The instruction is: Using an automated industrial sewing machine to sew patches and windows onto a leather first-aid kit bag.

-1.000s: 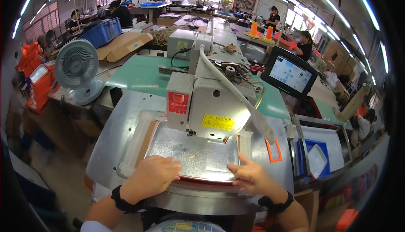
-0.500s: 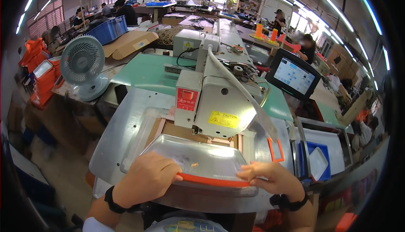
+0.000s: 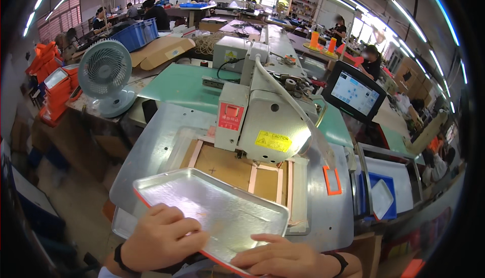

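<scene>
A shallow silver metal tray point(image 3: 217, 207) with an orange-red edge is tilted in front of the sewing machine point(image 3: 268, 116), over the near side of its metal plate. My left hand point(image 3: 161, 240) is closed on the tray's near edge, fingers curled over the rim. At the tray's near right corner, my right hand point(image 3: 283, 259) grips the edge, its fingers reaching over onto the inner surface. Beyond the tray, a brown clamp frame point(image 3: 222, 167) with pale pink strips is exposed below the machine head. Both palms' undersides are hidden.
An orange rectangular frame point(image 3: 332, 181) lies on the metal plate point(image 3: 323, 217) at right. Further right are a screen point(image 3: 353, 90) and a blue bin point(image 3: 386, 192) holding a white tray. A fan point(image 3: 106, 73) and orange pieces point(image 3: 58, 93) stand left. Other people sit further back.
The tray has moved nearer to me and to the left, and turned, uncovering more of the clamp frame. Both hands moved with it, my right hand shifting left and down.
</scene>
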Motion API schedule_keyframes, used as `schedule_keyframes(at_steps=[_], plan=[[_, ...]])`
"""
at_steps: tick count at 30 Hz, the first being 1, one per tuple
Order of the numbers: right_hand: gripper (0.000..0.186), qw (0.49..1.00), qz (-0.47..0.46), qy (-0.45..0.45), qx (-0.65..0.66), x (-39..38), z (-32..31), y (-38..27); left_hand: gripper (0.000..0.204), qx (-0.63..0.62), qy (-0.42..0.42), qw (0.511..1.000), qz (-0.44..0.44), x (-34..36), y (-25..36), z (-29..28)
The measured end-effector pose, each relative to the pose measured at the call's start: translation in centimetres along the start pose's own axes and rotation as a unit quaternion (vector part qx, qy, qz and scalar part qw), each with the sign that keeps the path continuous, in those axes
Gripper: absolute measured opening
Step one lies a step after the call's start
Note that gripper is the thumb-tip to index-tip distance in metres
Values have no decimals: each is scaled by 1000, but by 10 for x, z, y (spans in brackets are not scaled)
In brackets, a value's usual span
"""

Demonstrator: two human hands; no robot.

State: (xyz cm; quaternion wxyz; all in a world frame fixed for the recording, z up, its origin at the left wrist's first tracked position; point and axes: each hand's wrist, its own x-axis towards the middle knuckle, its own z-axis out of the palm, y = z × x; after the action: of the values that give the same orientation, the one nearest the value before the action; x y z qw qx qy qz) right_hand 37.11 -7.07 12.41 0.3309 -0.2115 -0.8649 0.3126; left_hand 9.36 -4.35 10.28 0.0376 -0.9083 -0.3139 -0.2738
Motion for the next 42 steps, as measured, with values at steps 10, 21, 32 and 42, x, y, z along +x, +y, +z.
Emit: schedule_keyframes(at_steps=[10, 21, 32, 42], plan=[[18, 980, 162, 33, -114, -19, 9, 89, 13, -256, 146, 947, -124, -71, -29, -48], [9, 901, 299, 300, 91, -28, -55, 124, 23, -96, 294, 926, -214, -36, -24, -8], [16, 896, 334, 293, -5, -17, -47, 209, 25, -144, 419, 840, -313, -105, -64, 23], [67, 905, 289, 84, 301, -26, 1, 93, 48, -666, 261, 597, -365, -68, -46, 20]])
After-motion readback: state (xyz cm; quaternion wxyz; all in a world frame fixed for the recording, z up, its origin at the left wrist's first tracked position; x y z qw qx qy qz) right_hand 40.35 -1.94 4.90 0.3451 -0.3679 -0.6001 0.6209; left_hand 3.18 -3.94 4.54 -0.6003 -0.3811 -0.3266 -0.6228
